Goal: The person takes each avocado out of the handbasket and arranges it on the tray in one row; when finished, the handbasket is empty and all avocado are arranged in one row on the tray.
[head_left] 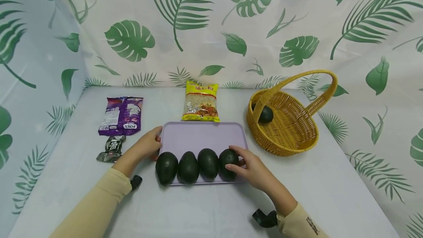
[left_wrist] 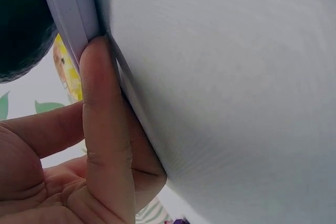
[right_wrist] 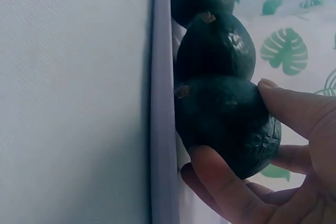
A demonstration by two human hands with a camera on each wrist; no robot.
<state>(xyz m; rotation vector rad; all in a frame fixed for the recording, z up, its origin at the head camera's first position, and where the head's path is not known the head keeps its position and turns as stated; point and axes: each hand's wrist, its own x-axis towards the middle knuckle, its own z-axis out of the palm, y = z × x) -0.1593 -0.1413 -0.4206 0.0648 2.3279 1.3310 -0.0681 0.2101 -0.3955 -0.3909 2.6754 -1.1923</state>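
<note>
A lilac tray [head_left: 203, 135] lies on the table with several dark green avocados in a row along its near edge. My right hand [head_left: 252, 166] holds the rightmost avocado [head_left: 228, 162], thumb on its near side and fingers round its far right side. In the right wrist view, that avocado [right_wrist: 226, 124] touches the one beside it [right_wrist: 218, 51] and rests at the tray's rim [right_wrist: 164, 129]. At the tray's left edge, my left hand [head_left: 147, 144] touches the rim with its fingers. One fairly straight finger [left_wrist: 105, 119] presses that side in the left wrist view.
A yellow wicker basket [head_left: 284, 135] with a tall handle stands at the right, a dark avocado [head_left: 266, 115] inside. Behind the tray lies a yellow food packet [head_left: 199, 102]. A purple snack bag [head_left: 122, 116] and a small black packet [head_left: 112, 150] lie at the left.
</note>
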